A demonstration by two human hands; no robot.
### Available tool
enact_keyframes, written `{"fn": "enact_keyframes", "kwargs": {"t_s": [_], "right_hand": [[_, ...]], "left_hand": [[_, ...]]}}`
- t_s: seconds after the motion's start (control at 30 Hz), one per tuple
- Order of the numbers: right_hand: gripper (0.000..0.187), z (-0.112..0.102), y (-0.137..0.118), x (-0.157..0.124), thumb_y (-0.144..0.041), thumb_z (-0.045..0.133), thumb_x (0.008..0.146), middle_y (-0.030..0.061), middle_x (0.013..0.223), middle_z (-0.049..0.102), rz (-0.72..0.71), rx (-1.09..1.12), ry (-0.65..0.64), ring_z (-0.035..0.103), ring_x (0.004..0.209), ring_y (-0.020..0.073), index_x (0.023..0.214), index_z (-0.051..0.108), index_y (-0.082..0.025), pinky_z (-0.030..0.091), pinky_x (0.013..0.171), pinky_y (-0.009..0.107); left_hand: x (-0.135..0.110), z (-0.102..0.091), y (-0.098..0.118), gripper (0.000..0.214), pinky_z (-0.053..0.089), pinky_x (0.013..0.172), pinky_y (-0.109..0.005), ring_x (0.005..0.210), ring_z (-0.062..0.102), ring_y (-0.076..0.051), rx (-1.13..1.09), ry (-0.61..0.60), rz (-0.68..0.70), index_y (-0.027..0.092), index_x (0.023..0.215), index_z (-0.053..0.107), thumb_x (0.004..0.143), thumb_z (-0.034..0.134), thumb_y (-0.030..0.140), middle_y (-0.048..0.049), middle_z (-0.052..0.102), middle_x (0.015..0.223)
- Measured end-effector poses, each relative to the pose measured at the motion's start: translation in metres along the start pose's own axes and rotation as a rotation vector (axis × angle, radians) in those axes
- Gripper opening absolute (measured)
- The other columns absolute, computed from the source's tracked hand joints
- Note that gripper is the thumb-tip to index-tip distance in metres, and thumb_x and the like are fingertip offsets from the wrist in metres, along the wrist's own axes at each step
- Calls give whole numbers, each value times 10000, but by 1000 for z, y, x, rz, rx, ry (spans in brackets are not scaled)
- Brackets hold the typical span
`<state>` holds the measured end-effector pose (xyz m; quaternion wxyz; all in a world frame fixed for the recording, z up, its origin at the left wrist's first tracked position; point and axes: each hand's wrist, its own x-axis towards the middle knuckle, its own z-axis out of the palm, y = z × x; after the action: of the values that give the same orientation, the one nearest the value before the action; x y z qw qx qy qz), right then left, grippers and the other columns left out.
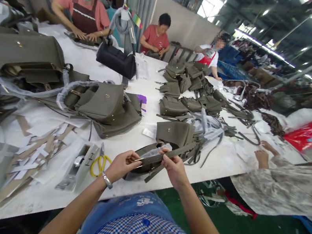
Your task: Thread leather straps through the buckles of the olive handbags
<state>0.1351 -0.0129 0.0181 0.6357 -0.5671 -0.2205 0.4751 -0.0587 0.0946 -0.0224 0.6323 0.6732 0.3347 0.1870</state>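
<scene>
Near the table's front edge, an olive-grey bag (175, 132) lies with its flap raised toward the far side. My left hand (124, 164) pinches one end of a dark olive strap (153, 159) at its metal buckle. Farther along the same strap, my right hand (173, 168) grips it between thumb and fingers. The strap runs across the bag's opening, where some clear plastic wrap shows. A loose strap end hangs below, over the table edge. To the left of my left hand lie yellow-handled scissors (100, 163).
Finished-looking olive bags (105, 106) stand at left, and several smaller ones (192, 79) are piled farther back. Cardboard and paper strips (37, 157) and tape dispensers (76, 165) lie at front left. A black bag (116, 58) sits mid-table. Co-workers work across the table and at right.
</scene>
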Motion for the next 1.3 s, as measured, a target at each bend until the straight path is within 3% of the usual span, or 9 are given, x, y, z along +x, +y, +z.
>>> {"fn": "enact_keyframes", "kwargs": {"t_s": [0.13,0.33,0.5,0.57,0.63,0.77,0.83,1.07,1.3], "right_hand": [[302,-10,0,3,-301,744,699,25,1049,653,4,130,13,536,678,97,983,661,-241,484,626,230],[285,-34,-6,17,-491,673,749,-21,1040,634,-136,109,77,522,672,99,974,636,-320,501,664,245],[402,-44,-20,30,-700,523,744,-57,701,556,-269,62,144,526,694,131,963,608,-375,488,741,295],[399,-41,-29,28,-690,498,770,-61,556,440,-260,12,90,506,649,142,878,628,-329,473,810,336],[383,-35,-38,23,-611,517,812,-54,494,387,-189,-176,-30,480,598,146,718,636,-259,459,782,340],[401,-23,-53,14,-471,570,830,-8,570,526,-41,-812,-358,495,609,151,547,603,-189,390,625,294],[379,-20,-56,15,-455,554,841,-3,614,573,-57,-991,-413,522,639,156,585,638,-189,378,624,285],[370,-20,-47,24,-457,510,858,8,641,649,-149,-1179,-412,556,650,163,681,709,-200,379,618,267],[409,-3,-46,27,-458,471,880,24,646,663,-183,-1235,-555,544,633,152,698,707,-179,366,613,257]], "left_hand": [[-3,-3,-2,280,500,731,-305,775,633,-183,-20,-49,19,167,898,632,749,655,403,-49,680,830],[-12,-4,-7,460,480,903,-358,986,616,-225,-65,-124,98,212,1077,648,655,758,359,-71,678,1056],[-14,3,-13,363,477,874,-333,960,623,-224,-21,7,143,227,1024,702,692,736,370,-72,696,1021],[-13,6,-16,310,473,878,-334,946,626,-221,-40,54,158,214,987,716,720,713,370,-76,703,999],[-12,8,-18,274,468,886,-341,949,624,-221,-48,90,173,204,964,721,746,690,368,-83,704,994],[-11,11,-21,276,466,880,-334,934,622,-213,-37,154,167,191,954,716,744,697,368,-85,698,974],[-11,11,-20,275,467,872,-324,920,622,-206,-20,165,150,187,951,714,749,691,373,-82,695,965],[-10,10,-18,266,461,862,-303,922,619,-197,9,181,119,184,968,709,776,663,362,-74,691,978],[-9,15,-15,259,468,858,-297,921,619,-191,21,74,175,173,929,707,768,675,373,-68,696,978]]}}
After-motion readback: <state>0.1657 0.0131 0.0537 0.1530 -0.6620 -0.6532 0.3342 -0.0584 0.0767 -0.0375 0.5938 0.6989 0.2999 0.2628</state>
